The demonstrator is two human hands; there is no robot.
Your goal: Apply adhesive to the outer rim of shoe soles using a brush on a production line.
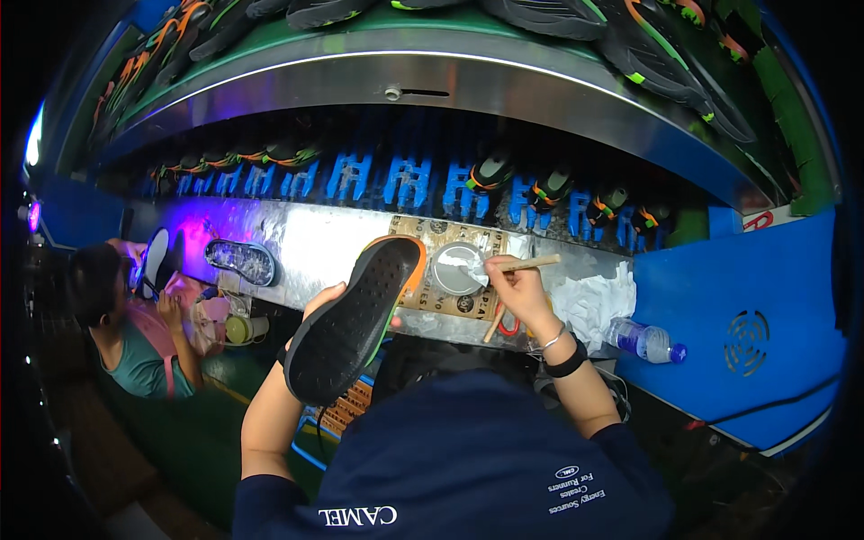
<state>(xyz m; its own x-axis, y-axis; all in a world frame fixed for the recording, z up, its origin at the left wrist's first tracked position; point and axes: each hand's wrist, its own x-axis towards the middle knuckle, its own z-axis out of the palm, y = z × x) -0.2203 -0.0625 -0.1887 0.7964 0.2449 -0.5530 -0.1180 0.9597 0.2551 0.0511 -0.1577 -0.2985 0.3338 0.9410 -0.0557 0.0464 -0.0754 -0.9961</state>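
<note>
My left hand (pixel 326 297) is closed around the edge of a black shoe sole (pixel 353 315) with an orange-rimmed end and small holes in its face; most of that hand is hidden behind it. The sole is held tilted above the near edge of the bench. My right hand (pixel 520 292) pinches a brush (pixel 537 263) by its pale wooden handle. Its tip lies over a round grey dish (pixel 453 281) holding white paste. The dish stands on brown printed cardboard (pixel 430 232). Below the right hand lies another wooden stick (pixel 494 322) beside a red-handled tool (pixel 509 324).
Crumpled white paper (pixel 594 301) and a plastic bottle (pixel 648 340) lie to the right. A metal bench (pixel 315 243) carries another sole (pixel 240 261) at left, near a seated co-worker (pixel 135 333). Ahead, blue racks (pixel 407 180) and a green conveyor (pixel 432 25) hold shoes and soles.
</note>
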